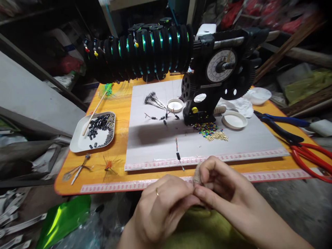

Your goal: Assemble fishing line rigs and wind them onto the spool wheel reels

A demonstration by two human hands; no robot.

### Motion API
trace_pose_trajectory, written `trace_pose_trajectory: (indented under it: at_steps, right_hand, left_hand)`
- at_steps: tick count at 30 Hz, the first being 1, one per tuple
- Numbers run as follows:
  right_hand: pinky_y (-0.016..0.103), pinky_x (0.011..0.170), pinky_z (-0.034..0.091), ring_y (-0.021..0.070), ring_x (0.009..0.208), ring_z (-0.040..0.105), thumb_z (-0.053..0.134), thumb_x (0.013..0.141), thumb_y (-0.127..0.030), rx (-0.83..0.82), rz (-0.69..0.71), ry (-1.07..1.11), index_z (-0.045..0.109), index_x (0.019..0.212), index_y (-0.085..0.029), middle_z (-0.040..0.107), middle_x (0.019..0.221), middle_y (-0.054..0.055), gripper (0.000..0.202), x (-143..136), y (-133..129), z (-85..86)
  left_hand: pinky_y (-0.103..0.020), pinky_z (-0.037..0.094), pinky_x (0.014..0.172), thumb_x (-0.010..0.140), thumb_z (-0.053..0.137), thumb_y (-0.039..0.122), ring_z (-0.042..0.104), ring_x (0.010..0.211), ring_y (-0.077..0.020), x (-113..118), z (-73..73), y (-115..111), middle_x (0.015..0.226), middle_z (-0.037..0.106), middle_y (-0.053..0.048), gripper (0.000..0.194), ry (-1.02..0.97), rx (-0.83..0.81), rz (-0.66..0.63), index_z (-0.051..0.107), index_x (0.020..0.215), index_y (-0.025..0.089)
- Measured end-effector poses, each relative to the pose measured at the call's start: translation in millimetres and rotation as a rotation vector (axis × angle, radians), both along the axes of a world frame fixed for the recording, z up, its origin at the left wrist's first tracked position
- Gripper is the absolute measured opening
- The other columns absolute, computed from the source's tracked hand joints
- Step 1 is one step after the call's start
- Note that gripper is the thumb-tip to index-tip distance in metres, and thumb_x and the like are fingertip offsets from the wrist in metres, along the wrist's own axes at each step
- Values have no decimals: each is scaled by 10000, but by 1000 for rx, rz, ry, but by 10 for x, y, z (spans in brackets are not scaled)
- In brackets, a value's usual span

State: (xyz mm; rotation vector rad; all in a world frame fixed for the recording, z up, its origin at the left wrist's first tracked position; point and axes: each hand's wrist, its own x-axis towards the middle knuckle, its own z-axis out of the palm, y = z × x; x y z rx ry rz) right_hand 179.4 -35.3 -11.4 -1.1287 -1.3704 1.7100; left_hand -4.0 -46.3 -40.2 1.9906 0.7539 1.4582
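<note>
My left hand (166, 204), with a ring on one finger, is closed in a pinch at the table's front edge. Its fingertips meet those of my right hand (220, 190), also pinched. Whatever lies between them is too small or hidden to make out. A greyish wrap (197, 174) shows at a right fingertip. Just beyond the hands, a small black cylindrical piece with wire-like ends (178, 156) lies on the white board (150, 148). Several similar black pieces (162, 118) are scattered farther back, beside a bundle of dark-tipped strands (154, 100).
A black geared machine with a dial (221, 65) carries a row of spools (145, 52). Beneath it are colored beads (207, 128) and gold bits (217, 135). A white tray (75, 145) of black cylinders stands left. Red-handled scissors (298, 159) and blue-handled pliers (287, 121) lie right.
</note>
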Motion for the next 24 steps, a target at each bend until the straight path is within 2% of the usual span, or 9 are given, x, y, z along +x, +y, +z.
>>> trace_pose_trajectory:
  at_steps: [3,5,7,10,14,18,24]
  right_hand:
    - [195,648,487,94,737,556,550,970,-313,109,31,-100,485,869,-233,515,816,-27,145,4,27,16]
    - [196,675,501,99,768,570,522,984,-307,148,44,-130,499,908,-246,523,842,-24,100,7,26,26]
    - [206,704,517,112,828,589,488,997,-288,200,30,-154,510,982,-266,546,907,-11,35,10,7,26]
    - [227,747,530,120,866,608,441,998,-199,333,-25,-209,491,1080,-292,568,1001,7,133,13,-33,-5]
    - [262,806,520,161,954,622,505,897,-58,658,-137,-370,466,1037,-262,583,1016,37,251,4,-68,-77]
    - [271,796,524,180,909,660,576,834,-27,898,-187,-535,447,1038,-237,614,921,45,320,-13,-110,-103]
    - [261,717,538,171,758,699,574,837,-25,1014,-183,-658,434,1031,-244,682,846,28,325,-37,-153,-59]
  left_hand:
    - [-287,589,694,845,633,4,651,765,-165,-45,120,93,872,733,-103,410,239,200,-35,521,1231,79]
    - [-279,567,639,847,627,20,616,715,-161,-51,163,134,810,733,-84,310,333,265,-2,573,1144,92]
    - [-276,535,607,849,591,7,577,674,-148,-38,146,151,780,714,-61,285,268,247,7,582,1111,120]
    - [-281,502,611,814,523,-71,546,655,-128,3,37,141,780,648,-20,441,17,123,15,534,1185,168]
    - [-290,479,601,762,525,-135,525,634,-116,72,-80,112,766,572,22,611,-160,40,100,482,1244,237]
    - [-293,482,593,730,524,-157,527,637,-113,122,-76,108,800,567,27,643,-228,75,150,469,1236,236]
    - [-283,483,591,709,516,-185,511,632,-99,151,-32,118,791,557,43,632,-238,76,192,463,1189,222]
